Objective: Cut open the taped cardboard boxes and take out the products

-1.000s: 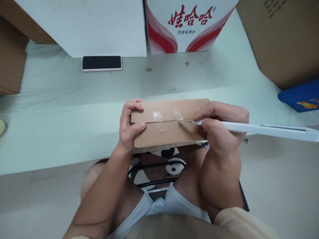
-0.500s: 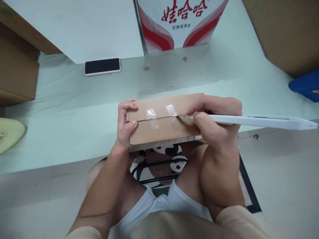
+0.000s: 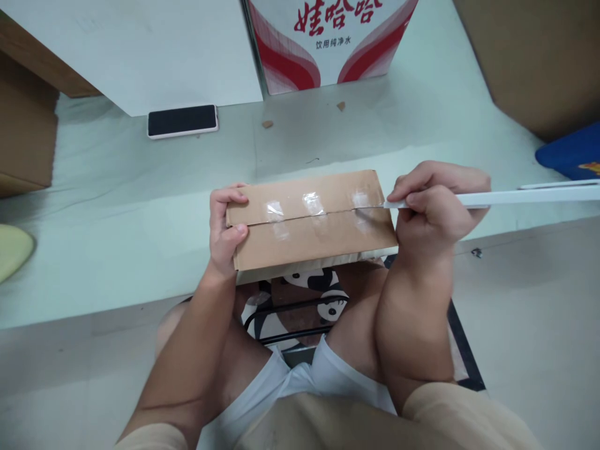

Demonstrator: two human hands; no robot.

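A small brown cardboard box (image 3: 314, 237) lies at the table's front edge, its lengthwise seam facing up. Three patches of clear tape (image 3: 311, 202) cross that seam. My left hand (image 3: 224, 228) grips the box's left end, fingers on top and thumb near the seam. In my right hand (image 3: 438, 200) is a slim white utility knife (image 3: 510, 199), pinched close to its blade end. Its thin blade (image 3: 372, 207) meets the seam by the rightmost tape, near the box's right end. The knife's far end runs out of view at right.
A phone (image 3: 182, 121) lies on the pale green table (image 3: 122, 181) before a white panel (image 3: 178, 56). Behind stands a red-and-white carton (image 3: 328, 50). Large brown boxes flank both sides; a blue object (image 3: 572, 153) sits at right, a yellow one (image 3: 14, 250) at left.
My right hand has moved right with the knife, sliding the blade along the seam from the middle tape to the right end. The rightmost tape is now uncovered. The left hand keeps its hold.
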